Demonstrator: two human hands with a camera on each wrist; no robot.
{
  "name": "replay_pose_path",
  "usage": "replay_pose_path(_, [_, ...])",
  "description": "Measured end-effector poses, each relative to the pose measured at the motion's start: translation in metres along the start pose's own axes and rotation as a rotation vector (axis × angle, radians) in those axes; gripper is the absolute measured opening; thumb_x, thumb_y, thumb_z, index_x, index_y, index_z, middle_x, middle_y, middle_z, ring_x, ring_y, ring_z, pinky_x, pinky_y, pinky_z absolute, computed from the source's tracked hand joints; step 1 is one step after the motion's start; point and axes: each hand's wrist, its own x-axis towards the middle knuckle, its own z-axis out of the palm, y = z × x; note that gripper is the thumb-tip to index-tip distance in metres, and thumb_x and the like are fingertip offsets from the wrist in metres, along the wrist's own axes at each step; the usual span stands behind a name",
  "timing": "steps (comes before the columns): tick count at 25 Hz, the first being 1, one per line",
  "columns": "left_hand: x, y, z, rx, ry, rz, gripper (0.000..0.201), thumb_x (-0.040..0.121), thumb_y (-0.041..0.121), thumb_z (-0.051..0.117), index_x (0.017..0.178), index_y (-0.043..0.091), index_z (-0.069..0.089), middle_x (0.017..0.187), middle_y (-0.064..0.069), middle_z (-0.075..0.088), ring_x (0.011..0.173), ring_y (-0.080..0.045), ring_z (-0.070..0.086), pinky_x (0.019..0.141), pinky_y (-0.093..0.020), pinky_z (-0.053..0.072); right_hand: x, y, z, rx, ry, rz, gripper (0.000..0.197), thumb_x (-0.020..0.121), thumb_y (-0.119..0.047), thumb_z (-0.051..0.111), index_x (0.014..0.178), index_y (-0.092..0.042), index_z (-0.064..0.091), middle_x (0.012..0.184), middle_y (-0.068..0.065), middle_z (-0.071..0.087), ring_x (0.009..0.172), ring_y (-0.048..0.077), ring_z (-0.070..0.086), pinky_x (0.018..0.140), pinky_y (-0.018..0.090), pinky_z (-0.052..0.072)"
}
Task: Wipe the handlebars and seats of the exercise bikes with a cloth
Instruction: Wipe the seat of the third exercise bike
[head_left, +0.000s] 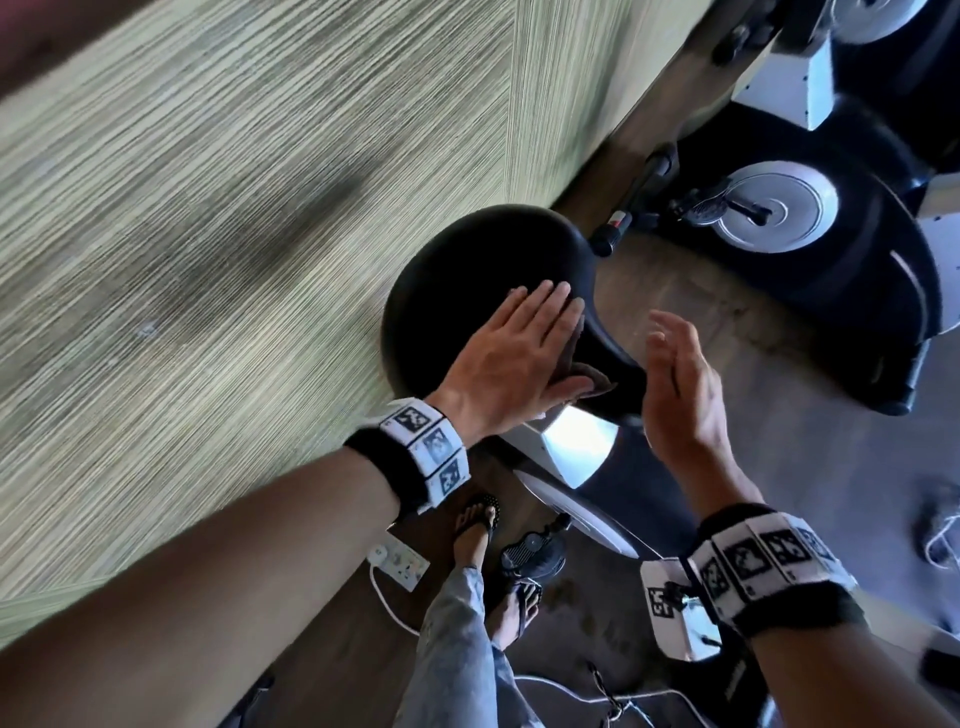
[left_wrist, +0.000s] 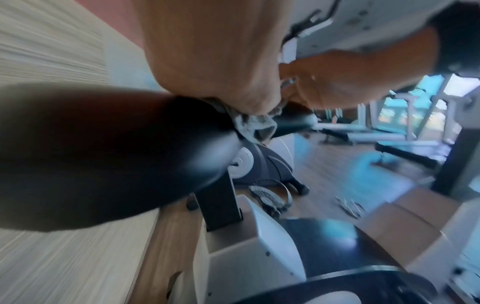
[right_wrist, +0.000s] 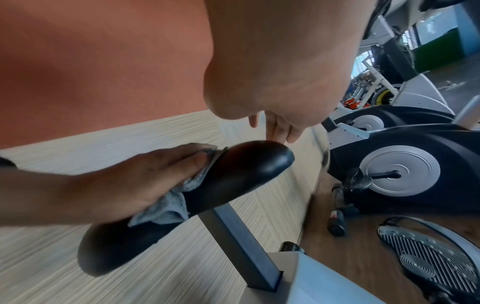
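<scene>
as the left hand (head_left: 511, 358) presses the cloth (right_wrist: 168, 203) flat-fingered onto the seat (head_left: 467, 270) | right hand (head_left: 675, 384) hovers slack, holding nothing | risk: loose, unpinched cloth could bunch or slip off the rounded edge

A black seat (head_left: 467, 270) carries a grey cloth (right_wrist: 166, 207), beside a wall (head_left: 234, 182) streaked beige below terracotta, a brown wood-grain floor (head_left: 701, 312), and black-and-white bike housings (head_left: 841, 249).
</scene>
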Motion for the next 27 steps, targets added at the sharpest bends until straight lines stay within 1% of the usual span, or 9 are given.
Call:
replay_pose_path(3, [-0.008,0.023,0.017,0.082,0.047,0.084,0.089,0.096,0.062,0.035,0.155,-0.004,0.03,0.163,-0.025,0.028,0.152,-0.037,0.027,0.124,-0.05,0.023,-0.007,-0.002,-0.002,0.049,-0.012,0.055,0.034,0.111,-0.03,0.037,0.134,-0.012,0.055,0.098,0.005,0.067,0.086,0.015,0.062,0.081,0.037,0.049])
replay_pose_path(7, [-0.005,0.042,0.026,0.127,0.117,0.1,0.07,0.102,0.041,0.047,0.154,-0.005,0.033,0.162,-0.026,0.029,0.151,-0.038,0.029,0.122,-0.051,0.027,-0.007,-0.006,0.001,0.105,-0.01,0.14,0.037,0.112,-0.027,0.037,0.141,-0.009,0.052,0.108,-0.004,0.06,0.092,-0.007,0.051,0.077,0.004,0.039])
replay_pose_path(9, [-0.001,0.037,0.024,0.111,0.134,0.144,0.057,0.107,0.026,0.042,0.155,-0.003,0.033,0.162,-0.025,0.029,0.152,-0.037,0.028,0.122,-0.049,0.027,-0.006,-0.005,0.0,0.095,-0.032,0.135,0.037,0.112,-0.026,0.036,0.141,-0.007,0.05,0.106,-0.009,0.057,0.089,-0.01,0.049,0.074,0.0,0.034])
replay_pose_path(12, [-0.029,0.012,0.017,0.083,0.119,0.141,0.057,0.105,0.009,0.042,0.159,0.002,0.026,0.166,-0.021,0.022,0.155,-0.033,0.02,0.125,-0.047,0.023,-0.013,-0.003,0.0,0.087,-0.044,0.094,0.034,0.112,-0.02,0.038,0.136,-0.001,0.051,0.089,-0.004,0.06,0.08,-0.003,0.056,0.068,0.008,0.037])
replay_pose_path(15, [-0.054,0.005,0.011,0.102,0.083,0.013,0.067,0.1,0.004,0.053,0.16,0.002,0.024,0.167,-0.021,0.018,0.156,-0.032,0.016,0.125,-0.047,0.022,-0.021,0.0,-0.002,0.089,-0.022,0.065,0.033,0.111,-0.015,0.039,0.136,0.004,0.051,0.096,0.01,0.061,0.093,0.018,0.053,0.068,0.004,0.036])
replay_pose_path(20, [-0.012,0.039,0.017,0.06,0.113,-0.066,0.054,0.105,0.015,0.041,0.155,-0.005,0.032,0.162,-0.029,0.026,0.153,-0.038,0.025,0.123,-0.051,0.026,-0.021,0.005,0.007,0.081,-0.095,0.101,0.042,0.111,-0.031,0.034,0.145,-0.007,0.045,0.138,0.014,0.059,0.124,0.025,0.055,0.085,0.011,0.029])
replay_pose_path(23, [-0.015,0.031,0.014,0.082,0.1,0.015,0.053,0.107,0.014,0.029,0.156,-0.006,0.028,0.163,-0.027,0.024,0.153,-0.037,0.024,0.123,-0.049,0.027,-0.021,0.003,0.009,0.036,-0.127,0.088,0.048,0.108,-0.037,0.034,0.143,-0.008,0.045,0.137,0.011,0.058,0.127,0.025,0.052,0.094,0.019,0.032])
replay_pose_path(25, [-0.037,0.019,0.011,0.084,0.094,0.006,0.053,0.106,0.008,0.03,0.157,-0.005,0.024,0.165,-0.026,0.02,0.155,-0.035,0.02,0.123,-0.048,0.026,-0.018,-0.005,0.014,-0.064,-0.119,-0.008,0.05,0.104,-0.038,0.034,0.14,-0.006,0.047,0.13,0.006,0.059,0.123,0.022,0.05,0.109,0.037,0.032])
replay_pose_path(27, [-0.061,0.012,0.008,0.054,0.104,-0.055,0.054,0.106,0.004,0.04,0.157,-0.005,0.026,0.165,-0.025,0.019,0.155,-0.034,0.019,0.124,-0.048,0.025,-0.01,-0.012,0.023,-0.167,-0.096,-0.13,0.047,0.104,-0.037,0.035,0.137,-0.006,0.05,0.129,0.009,0.062,0.12,0.023,0.052,0.114,0.049,0.03])
